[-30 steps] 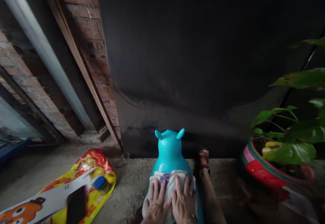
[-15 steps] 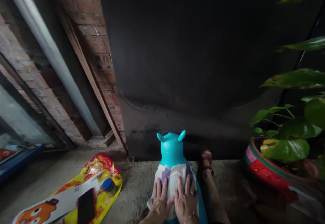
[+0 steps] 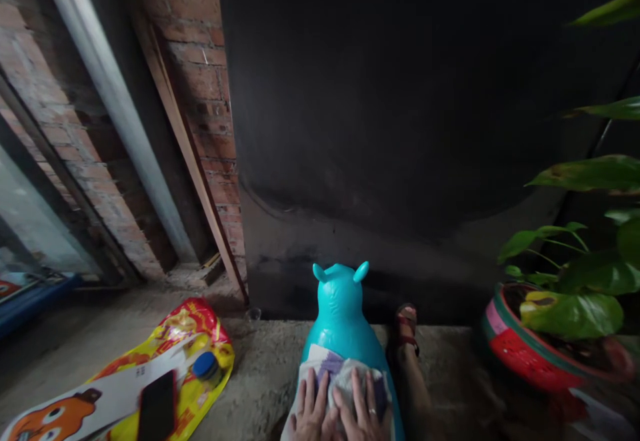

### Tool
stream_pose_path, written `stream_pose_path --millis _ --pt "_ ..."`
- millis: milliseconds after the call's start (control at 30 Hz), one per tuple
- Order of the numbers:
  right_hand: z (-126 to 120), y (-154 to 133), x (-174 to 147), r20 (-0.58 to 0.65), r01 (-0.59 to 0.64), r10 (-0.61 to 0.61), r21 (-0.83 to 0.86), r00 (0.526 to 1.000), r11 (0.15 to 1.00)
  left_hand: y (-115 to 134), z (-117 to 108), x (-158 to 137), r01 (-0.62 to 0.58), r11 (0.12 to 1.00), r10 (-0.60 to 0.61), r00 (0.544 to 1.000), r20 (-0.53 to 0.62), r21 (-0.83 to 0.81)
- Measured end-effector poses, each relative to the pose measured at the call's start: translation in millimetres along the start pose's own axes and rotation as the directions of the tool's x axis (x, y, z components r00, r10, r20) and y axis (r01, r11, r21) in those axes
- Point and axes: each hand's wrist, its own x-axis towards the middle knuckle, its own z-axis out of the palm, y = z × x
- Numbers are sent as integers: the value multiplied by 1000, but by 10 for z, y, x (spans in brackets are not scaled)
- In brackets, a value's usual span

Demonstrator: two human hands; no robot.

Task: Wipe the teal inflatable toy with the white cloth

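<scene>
At the bottom centre of the frame stands the turquoise toy animal (image 3: 341, 314). On its back lies a white cloth (image 3: 340, 377). The left hand (image 3: 311, 414) and right hand (image 3: 361, 415) press flat on the cloth, fingers spread, clamping nothing. This looks like wiping; the next stroke needs even pressure.

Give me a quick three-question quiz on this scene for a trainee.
1. True or false: both hands rest flat on the cloth.
2. What does the cloth lie on? A. plant pot B. blue toy C. phone
3. Which thing lies on the yellow bag beside the phone?

Key:
1. True: left hand and right hand press on it.
2. B, the blue toy.
3. A blue-capped bottle, by the phone on the yellow bag.
</scene>
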Motion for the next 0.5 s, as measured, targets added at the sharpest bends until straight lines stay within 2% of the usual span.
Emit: stream_pose_path --millis 133,200,267,400,500 --pt "22 -11 428 273 -19 -21 142 962 990 2 -236 322 34 990 -32 999 18 -140" --pt "-29 -12 622 352 -45 -37 223 935 974 -5 -323 463 36 984 -39 999 -12 -177" --pt "-103 -13 761 392 -74 -43 279 919 957 -20 -361 563 -10 984 1 999 -53 -178" --pt "-203 -31 807 368 -92 -34 319 929 943 -72 -334 615 -53 991 36 991 -131 -126" --pt "-174 -80 634 236 -73 3 289 972 954 -117 -256 501 -42 996 30 986 -164 -74"
